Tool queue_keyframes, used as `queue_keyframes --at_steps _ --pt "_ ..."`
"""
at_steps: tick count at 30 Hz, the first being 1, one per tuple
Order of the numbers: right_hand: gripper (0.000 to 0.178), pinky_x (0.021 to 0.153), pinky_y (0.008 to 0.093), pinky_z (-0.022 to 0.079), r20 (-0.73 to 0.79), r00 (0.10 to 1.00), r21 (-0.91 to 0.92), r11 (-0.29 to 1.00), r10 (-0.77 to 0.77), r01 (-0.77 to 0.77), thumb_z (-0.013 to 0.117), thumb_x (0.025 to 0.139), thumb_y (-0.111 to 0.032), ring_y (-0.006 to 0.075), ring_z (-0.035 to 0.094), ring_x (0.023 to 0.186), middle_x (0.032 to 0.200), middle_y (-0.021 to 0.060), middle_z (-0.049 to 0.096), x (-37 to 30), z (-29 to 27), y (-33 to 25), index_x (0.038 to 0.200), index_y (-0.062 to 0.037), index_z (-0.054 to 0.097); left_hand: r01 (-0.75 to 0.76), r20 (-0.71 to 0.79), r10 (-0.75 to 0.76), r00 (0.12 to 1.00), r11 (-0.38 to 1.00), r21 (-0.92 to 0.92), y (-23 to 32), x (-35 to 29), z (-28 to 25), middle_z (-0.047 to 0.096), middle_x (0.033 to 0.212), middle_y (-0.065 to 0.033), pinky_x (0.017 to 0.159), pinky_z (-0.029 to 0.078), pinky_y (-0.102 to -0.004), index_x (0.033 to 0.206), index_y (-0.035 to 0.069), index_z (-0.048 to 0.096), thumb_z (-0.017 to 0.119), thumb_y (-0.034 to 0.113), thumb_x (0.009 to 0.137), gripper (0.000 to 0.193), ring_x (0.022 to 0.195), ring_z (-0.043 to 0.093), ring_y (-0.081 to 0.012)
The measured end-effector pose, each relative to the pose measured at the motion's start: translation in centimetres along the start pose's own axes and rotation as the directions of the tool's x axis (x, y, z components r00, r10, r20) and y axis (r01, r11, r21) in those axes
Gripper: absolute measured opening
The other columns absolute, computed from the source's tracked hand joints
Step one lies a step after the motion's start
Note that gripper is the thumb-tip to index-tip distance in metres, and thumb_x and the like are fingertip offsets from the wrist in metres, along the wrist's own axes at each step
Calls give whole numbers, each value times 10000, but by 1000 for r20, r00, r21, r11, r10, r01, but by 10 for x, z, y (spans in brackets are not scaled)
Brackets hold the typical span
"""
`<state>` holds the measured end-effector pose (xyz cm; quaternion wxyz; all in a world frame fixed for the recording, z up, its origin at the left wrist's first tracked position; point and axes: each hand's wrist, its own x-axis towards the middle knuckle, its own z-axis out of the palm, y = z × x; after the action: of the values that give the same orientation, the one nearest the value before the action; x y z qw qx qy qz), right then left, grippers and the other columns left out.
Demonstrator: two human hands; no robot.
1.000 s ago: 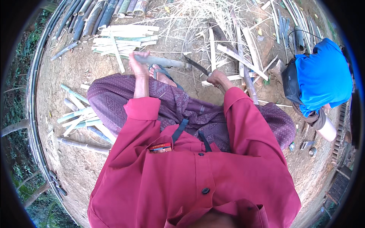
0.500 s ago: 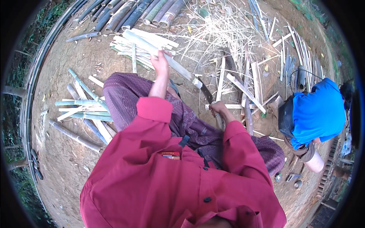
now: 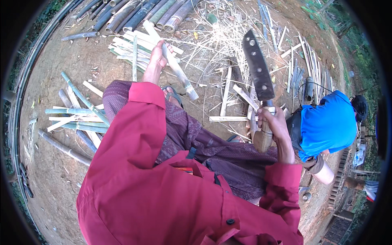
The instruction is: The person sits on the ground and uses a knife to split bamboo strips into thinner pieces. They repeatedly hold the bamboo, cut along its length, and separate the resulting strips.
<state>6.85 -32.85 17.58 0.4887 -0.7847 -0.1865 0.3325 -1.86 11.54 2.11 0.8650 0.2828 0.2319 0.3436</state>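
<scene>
My left hand (image 3: 158,56) is closed around a long pale bamboo strip (image 3: 179,72), which slants from the pile at upper left down to a free end in front of my knees. In my right hand (image 3: 274,122) is a machete (image 3: 257,67), gripped by its wooden handle. Its dark blade, dotted with several holes or spots, points up and away from me, apart from the strip. Beyond my left hand lies a stack of split bamboo strips (image 3: 141,41).
Bamboo poles (image 3: 151,16) lie at the far left. Thin shavings (image 3: 220,45) cover the ground ahead. Cut bamboo pieces (image 3: 77,116) lie to my left. At right, close to my machete arm, a person in a blue shirt (image 3: 328,124) bends over.
The machete has come off the strip's near end and swung up to the right, raised in my right hand. My left hand and the strip have shifted slightly left.
</scene>
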Motion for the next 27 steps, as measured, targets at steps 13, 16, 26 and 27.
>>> queue_keyframes --at_steps 13,16,26,27 --pt "192 479 245 422 -238 971 177 982 -28 71 643 780 -198 109 535 523 643 42 571 2 -12 10 791 -24 561 12 -188 19 982 986 164 41 44 -36 512 613 -90 610 472 -347 857 40 471 500 205 913 177 568 528 -219" --pt "197 471 247 431 -242 970 176 983 -5 49 641 781 -198 107 531 509 626 43 559 4 -21 12 806 -21 559 -3 81 -9 997 991 137 45 36 -26 531 647 -86 578 474 -319 829 42 478 519 153 881 130 563 534 -213" --pt "209 500 236 413 -169 985 144 989 -16 41 640 783 -179 92 534 532 636 21 566 10 -6 3 874 -3 573 -138 215 134 967 990 4 -5 -11 37 478 698 -36 621 466 -333 836 90 474 587 258 899 212 671 514 -174" --pt "213 500 234 412 -161 987 127 991 -24 45 639 782 -177 90 533 531 635 20 565 10 -5 3 885 -2 575 -154 192 148 970 988 18 -14 -13 42 535 728 -48 653 467 -323 828 83 513 590 266 896 210 697 533 -172"
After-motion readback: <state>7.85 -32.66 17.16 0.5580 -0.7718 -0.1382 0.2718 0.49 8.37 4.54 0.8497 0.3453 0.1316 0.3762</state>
